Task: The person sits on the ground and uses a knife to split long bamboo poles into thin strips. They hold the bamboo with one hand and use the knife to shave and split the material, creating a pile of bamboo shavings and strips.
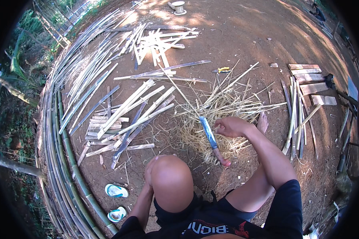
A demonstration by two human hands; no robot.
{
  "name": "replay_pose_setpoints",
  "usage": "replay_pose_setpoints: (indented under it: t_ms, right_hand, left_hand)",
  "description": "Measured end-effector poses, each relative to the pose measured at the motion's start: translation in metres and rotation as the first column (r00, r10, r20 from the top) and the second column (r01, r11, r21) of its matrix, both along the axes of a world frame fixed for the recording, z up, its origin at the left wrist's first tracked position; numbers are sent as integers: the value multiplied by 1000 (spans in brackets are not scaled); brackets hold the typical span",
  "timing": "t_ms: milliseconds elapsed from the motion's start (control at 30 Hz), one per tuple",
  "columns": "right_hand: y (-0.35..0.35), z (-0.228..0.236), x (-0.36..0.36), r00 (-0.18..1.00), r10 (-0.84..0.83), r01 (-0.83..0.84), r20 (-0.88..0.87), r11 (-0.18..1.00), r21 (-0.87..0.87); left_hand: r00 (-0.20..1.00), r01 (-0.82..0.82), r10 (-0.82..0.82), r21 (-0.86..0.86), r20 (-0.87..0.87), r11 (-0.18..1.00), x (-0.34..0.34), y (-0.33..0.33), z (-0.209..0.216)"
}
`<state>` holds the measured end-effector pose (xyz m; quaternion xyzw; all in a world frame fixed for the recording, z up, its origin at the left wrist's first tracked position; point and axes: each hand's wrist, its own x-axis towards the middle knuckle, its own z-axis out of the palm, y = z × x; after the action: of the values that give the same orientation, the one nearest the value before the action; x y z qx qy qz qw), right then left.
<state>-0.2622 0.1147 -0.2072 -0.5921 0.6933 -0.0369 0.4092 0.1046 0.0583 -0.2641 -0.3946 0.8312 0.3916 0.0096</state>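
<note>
My left hand (149, 170) lies against the outer side of my bent left knee, its fingers flat on it and partly hidden by the knee. Above the shavings hangs my right hand (229, 126), fingers loosely bent, with nothing visible in them. Just left of it a machete (208, 133) rests on the pile, its blade reflecting blue and its brown handle (217, 153) pointing toward me. Thin pale bamboo shavings (191, 137) spread in a tangled heap under the blade and around my right foot (263, 122).
Split bamboo strips (135, 101) lie in stacks ahead on the left. Long green poles (77, 175) line the left side. Yellow-handled pliers (222, 70) sit beyond the shavings. Wooden blocks (310, 78) and more strips (295, 119) are at right. Flip-flops (116, 191) lie near left.
</note>
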Motion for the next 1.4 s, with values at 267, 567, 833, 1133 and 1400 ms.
replay_pose_setpoints:
  t_ms: [267,567,833,1133,1400]
  right_hand:
    - [2,0,-1,1000,-16,17,14,1000,-22]
    - [1,-5,-1,1000,-11,12,12,1000,-27]
    - [2,-18,-4,1000,19,-20,-14,997,-74]
    - [2,-15,-4,1000,19,-21,-22,997,-73]
    - [2,-15,-5,999,26,-29,-36,996,-79]
  left_hand:
    - [829,-26,393,676,-397,737,16,-3,-12]
    - [685,-11,633,863,-361,505,27,-7,-28]
    - [635,-12,705,908,-316,418,13,-1,0]
    - [719,-27,546,768,-430,640,30,-4,-42]
    - [840,-30,287,488,-461,872,21,-2,-41]
